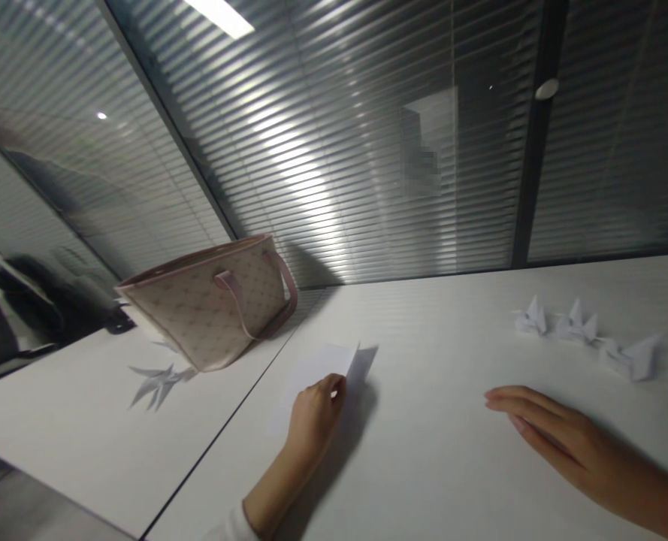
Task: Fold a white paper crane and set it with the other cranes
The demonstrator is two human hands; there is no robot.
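My left hand (315,412) is closed at the edge of a white sheet of paper (323,361) near the middle of the table. One edge of the sheet stands up beside my fingers and throws a shadow to the right. Where exactly the fingertips grip the paper is partly hidden. Over the right side of the table, my right hand (564,432) is stretched out with its fingers extended and nothing in it. Beyond that hand stand several folded white paper cranes (575,323) in a row.
A beige patterned handbag (215,300) with pink handles stands at the back left. In front of it lies another group of folded paper (156,383). A dark seam (226,424) splits the white table (424,466). Behind is a glass wall with blinds (367,150).
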